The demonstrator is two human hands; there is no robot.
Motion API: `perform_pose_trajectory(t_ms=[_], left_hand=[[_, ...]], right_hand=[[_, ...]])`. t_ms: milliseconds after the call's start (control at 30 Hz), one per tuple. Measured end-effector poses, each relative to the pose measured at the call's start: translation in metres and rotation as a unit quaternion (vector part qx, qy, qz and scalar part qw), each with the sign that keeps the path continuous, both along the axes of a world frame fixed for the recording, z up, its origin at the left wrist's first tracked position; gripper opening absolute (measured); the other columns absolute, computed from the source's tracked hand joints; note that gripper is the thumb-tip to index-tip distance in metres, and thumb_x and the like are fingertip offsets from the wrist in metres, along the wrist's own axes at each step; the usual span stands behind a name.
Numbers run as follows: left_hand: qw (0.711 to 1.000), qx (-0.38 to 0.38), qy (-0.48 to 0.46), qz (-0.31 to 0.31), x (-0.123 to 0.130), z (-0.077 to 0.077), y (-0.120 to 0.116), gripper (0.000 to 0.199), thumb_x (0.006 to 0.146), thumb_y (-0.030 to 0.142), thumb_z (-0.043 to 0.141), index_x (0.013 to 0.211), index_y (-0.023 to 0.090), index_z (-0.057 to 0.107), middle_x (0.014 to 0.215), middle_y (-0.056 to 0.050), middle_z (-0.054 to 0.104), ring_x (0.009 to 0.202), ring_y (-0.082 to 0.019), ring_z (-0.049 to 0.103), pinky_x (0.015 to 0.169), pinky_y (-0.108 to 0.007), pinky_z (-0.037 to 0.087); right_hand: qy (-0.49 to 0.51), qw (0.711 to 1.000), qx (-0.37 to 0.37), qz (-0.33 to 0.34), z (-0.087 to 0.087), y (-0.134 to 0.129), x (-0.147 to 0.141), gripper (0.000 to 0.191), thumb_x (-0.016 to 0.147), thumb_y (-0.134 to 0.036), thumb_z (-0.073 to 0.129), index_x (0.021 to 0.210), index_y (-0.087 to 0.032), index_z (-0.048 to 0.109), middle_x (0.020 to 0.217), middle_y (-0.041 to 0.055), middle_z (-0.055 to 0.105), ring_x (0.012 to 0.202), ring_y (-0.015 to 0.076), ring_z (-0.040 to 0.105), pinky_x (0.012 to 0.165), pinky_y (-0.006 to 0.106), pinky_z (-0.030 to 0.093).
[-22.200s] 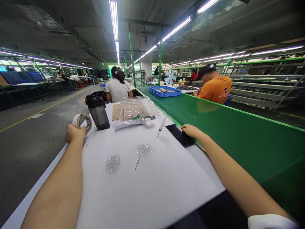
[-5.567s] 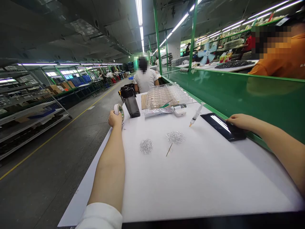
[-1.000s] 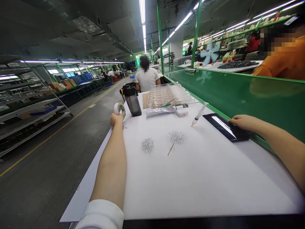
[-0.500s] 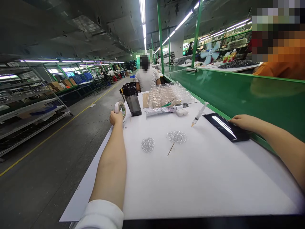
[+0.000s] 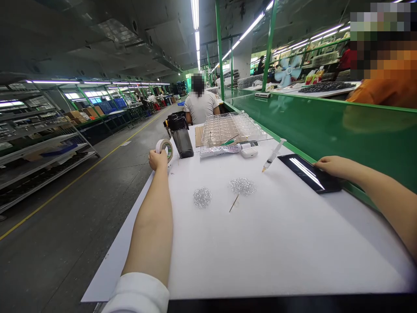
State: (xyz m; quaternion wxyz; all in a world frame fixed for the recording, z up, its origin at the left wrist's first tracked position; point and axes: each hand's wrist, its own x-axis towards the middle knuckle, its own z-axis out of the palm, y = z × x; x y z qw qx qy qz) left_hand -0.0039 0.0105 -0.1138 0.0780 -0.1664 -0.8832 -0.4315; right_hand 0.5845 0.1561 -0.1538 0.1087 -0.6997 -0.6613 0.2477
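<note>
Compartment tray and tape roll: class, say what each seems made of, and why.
The compartment tray looks like clear, glossy moulded plastic: a brown sheet shows through it. The tape roll seems to be wound white tape; its core is too small to judge.

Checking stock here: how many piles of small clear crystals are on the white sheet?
2. One pile of crystals lies left of centre on the white sheet; the other pile of crystals lies to its right and farther forward, just above a thin stick.
</note>
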Motion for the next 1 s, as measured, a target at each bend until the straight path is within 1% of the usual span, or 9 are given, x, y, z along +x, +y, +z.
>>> perform_pose_trajectory(t_ms=[100,200,300,400,467,600,700,867,1000], left_hand=[[1.0,-0.016,-0.025,-0.009,-0.001,-0.001,0.0,0.034,0.105,0.024,0.083,0.137,0.027,0.072,0.15,-0.018,0.083,0.147,-0.041,0.079,0.125,-0.053,0.066],[0.999,-0.034,-0.04,-0.015,-0.003,-0.002,-0.001,0.036,0.1,0.019,0.088,0.132,0.027,0.073,0.146,-0.018,0.085,0.144,-0.042,0.082,0.122,-0.054,0.067],[1.0,-0.022,-0.02,-0.009,-0.004,-0.002,-0.001,0.034,0.102,0.017,0.086,0.132,0.027,0.074,0.147,-0.017,0.085,0.144,-0.041,0.082,0.122,-0.053,0.067],[1.0,-0.005,-0.008,-0.007,-0.006,-0.002,0.0,0.032,0.107,0.018,0.082,0.136,0.027,0.073,0.151,-0.016,0.084,0.146,-0.039,0.081,0.124,-0.053,0.066],[1.0,-0.01,-0.017,-0.008,-0.008,-0.004,0.001,0.035,0.105,0.017,0.085,0.137,0.026,0.074,0.151,-0.017,0.084,0.146,-0.04,0.081,0.124,-0.055,0.067],[0.998,-0.04,-0.038,-0.018,-0.013,-0.009,0.002,0.034,0.095,0.015,0.094,0.123,0.026,0.079,0.143,-0.018,0.086,0.141,-0.045,0.083,0.119,-0.058,0.071],[0.999,-0.036,-0.022,-0.023,-0.014,-0.009,0.001,0.028,0.098,0.017,0.092,0.12,0.028,0.079,0.141,-0.017,0.087,0.139,-0.045,0.084,0.118,-0.06,0.071],[1.0,-0.011,0.015,-0.013,-0.008,-0.004,0.002,0.023,0.107,0.023,0.084,0.128,0.029,0.076,0.149,-0.015,0.085,0.146,-0.038,0.082,0.124,-0.056,0.068],[0.998,-0.047,-0.005,-0.038,-0.005,-0.004,0.003,0.03,0.1,0.02,0.089,0.126,0.025,0.076,0.149,-0.021,0.084,0.148,-0.043,0.081,0.124,-0.056,0.067]], right_hand=[[-0.005,1.0,0.004,-0.006,0.0,0.0,0.0,0.027,0.105,-0.033,0.063,0.079,-0.025,0.065,0.08,0.0108,0.069,0.077,0.0274,0.067,0.059,0.033,0.048],[-0.008,1.0,0.005,-0.007,0.002,-0.002,-0.001,0.03,0.108,-0.034,0.062,0.079,-0.025,0.067,0.083,0.0113,0.07,0.078,0.0266,0.066,0.059,0.033,0.047],[-0.015,1.0,0.009,-0.011,0.003,-0.004,-0.003,0.033,0.11,-0.033,0.06,0.078,-0.024,0.066,0.083,0.0119,0.07,0.078,0.0269,0.066,0.058,0.033,0.047],[-0.013,1.0,0.011,-0.013,0.003,-0.006,-0.005,0.034,0.11,-0.033,0.059,0.078,-0.025,0.065,0.081,0.0117,0.069,0.077,0.0274,0.065,0.057,0.034,0.047],[-0.009,1.0,0.01,-0.01,0.004,-0.007,-0.005,0.033,0.11,-0.033,0.059,0.078,-0.025,0.065,0.079,0.0112,0.067,0.077,0.0277,0.065,0.056,0.034,0.046],[-0.01,1.0,0.009,-0.011,0.006,-0.007,-0.005,0.034,0.11,-0.032,0.059,0.077,-0.025,0.065,0.078,0.0104,0.067,0.077,0.027,0.065,0.057,0.033,0.046],[-0.012,1.0,0.003,-0.003,0.006,-0.006,-0.005,0.036,0.111,-0.031,0.059,0.076,-0.025,0.063,0.078,0.0098,0.067,0.075,0.0256,0.065,0.057,0.033,0.046],[-0.014,1.0,0.01,-0.011,0.0,-0.002,-0.003,0.037,0.111,-0.033,0.059,0.076,-0.025,0.065,0.077,0.0096,0.067,0.073,0.0258,0.064,0.058,0.034,0.046],[-0.01,1.0,0.02,-0.016,-0.007,0.003,0.0,0.033,0.109,-0.033,0.061,0.078,-0.024,0.066,0.08,0.0098,0.068,0.073,0.0259,0.064,0.061,0.034,0.047]])
